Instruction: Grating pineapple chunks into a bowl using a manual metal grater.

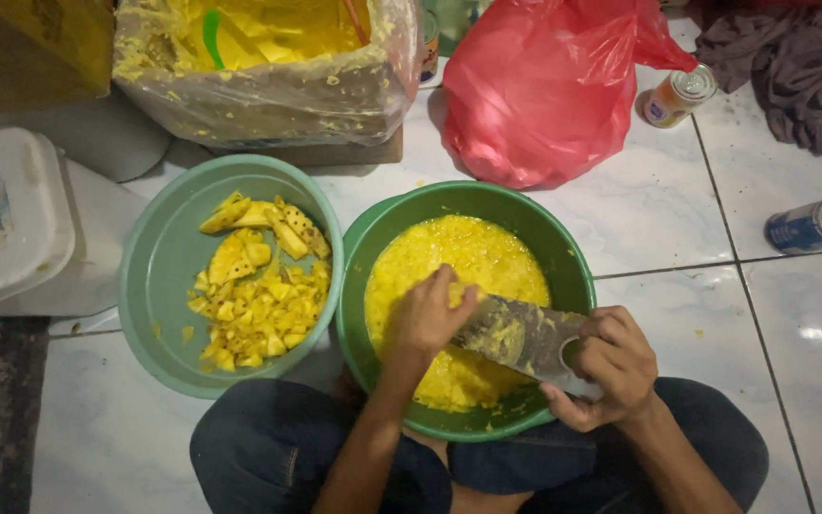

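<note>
Your right hand at 5 o'clock is clenched around the handle end of a flat metal grater, held tilted across the dark green bowl. Your left hand is curled on the grater's upper end, fingers pressed down; what they grip is hidden. The bowl sits between your knees, full of yellow pulp. At 9 o'clock, touching it, a pale green bowl holds pineapple chunks. At 12 o'clock lies a red plastic bag; at 2 o'clock, two cans on the tiled floor.
</note>
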